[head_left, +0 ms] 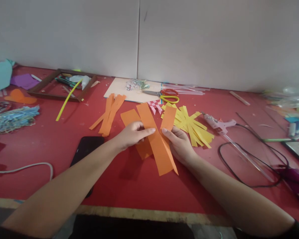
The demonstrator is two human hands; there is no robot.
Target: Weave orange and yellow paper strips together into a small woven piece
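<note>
My left hand [134,134] pinches a wide orange paper strip [155,146] between thumb and fingers. Another orange strip [168,117], partly behind the first, is gripped by my right hand [179,142]; the two cross in front of me. Below and behind my left fingers is a further orange paper piece [131,118]; whether that hand touches it I cannot tell. To the left lies a bunch of narrow orange strips [111,116]. Yellow paper strips [193,124] lie fanned out just beyond my right hand.
Scissors [161,94] rest on a pale board [114,89] at the back. A glue gun [218,124] with a looping black cable is on the right. A black phone [86,147] lies under my left forearm. A brown frame [46,84] stands back left on the red table [129,186].
</note>
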